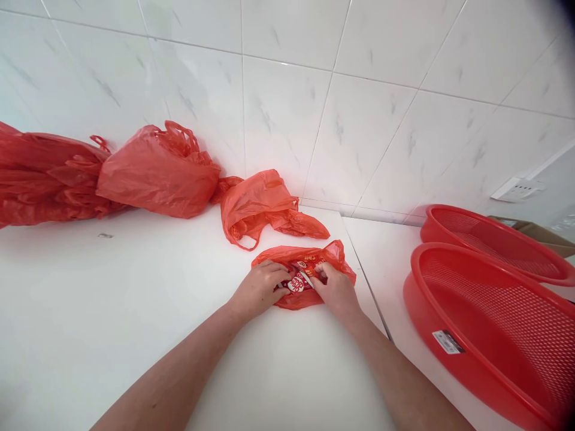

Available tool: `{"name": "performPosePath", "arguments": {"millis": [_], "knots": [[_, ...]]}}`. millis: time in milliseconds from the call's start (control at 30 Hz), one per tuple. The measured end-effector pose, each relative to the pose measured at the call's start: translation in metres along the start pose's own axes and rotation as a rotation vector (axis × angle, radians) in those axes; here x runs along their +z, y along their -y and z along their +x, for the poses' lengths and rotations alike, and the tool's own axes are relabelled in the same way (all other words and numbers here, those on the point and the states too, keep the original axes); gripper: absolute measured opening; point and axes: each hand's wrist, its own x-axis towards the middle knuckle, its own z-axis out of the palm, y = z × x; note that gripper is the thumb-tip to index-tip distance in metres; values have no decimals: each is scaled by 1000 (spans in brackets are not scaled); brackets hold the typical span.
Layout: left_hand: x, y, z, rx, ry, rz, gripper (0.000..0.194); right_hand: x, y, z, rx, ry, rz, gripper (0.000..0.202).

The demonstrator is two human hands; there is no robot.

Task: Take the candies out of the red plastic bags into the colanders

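A thin red plastic bag [294, 302] lies spread on the white table with its mouth facing up. In that mouth sits a red snack packet [296, 283] with a white printed logo; more red printed wrapping shows behind it. My left hand [263, 287] has its fingers curled in at the packet's left end. From the right, my right hand [335, 290] reaches into the bag, thumb and fingers closed at the packet's other end. The fingertips of both hands are partly hidden among packet and bag folds.
Behind the bag lies a crumpled red plastic bag [265, 206]. Farther left, a full tied red bag [159, 173] and a heap of red bags [49, 176] rest along the tiled wall. Two red plastic baskets [431, 299] stand on the right, past a table seam [368, 278].
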Motion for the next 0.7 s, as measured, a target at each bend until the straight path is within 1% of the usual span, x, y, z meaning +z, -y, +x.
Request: {"name": "performPosePath", "arguments": {"millis": [67,133,300,333,400,500,567,700], "knots": [[2,1,0,-6,-19,17,25,-1,-1,1,33,0,14,16],[3,2,0,-14,-34,34,25,-5,-2,2,55,-9,-13,18],[3,1,1,-44,-28,60,30,-16,-9,6,20,-99,-205,15],[2,1,1,-52,-26,59,31,-17,-11,7,21,-96,-249,15],[2,0,1,-67,-25,51,30,-18,-12,7,36,-46,-326,16],[1,0,1,-77,-28,41,32,-16,-10,6,40,17,-422,24],[2,0,0,-97,-33,44,33,-14,-8,5,36,23,-470,24],[6,1,0,-189,-51,68,33,-10,-9,6,40,27,-526,23]]}}
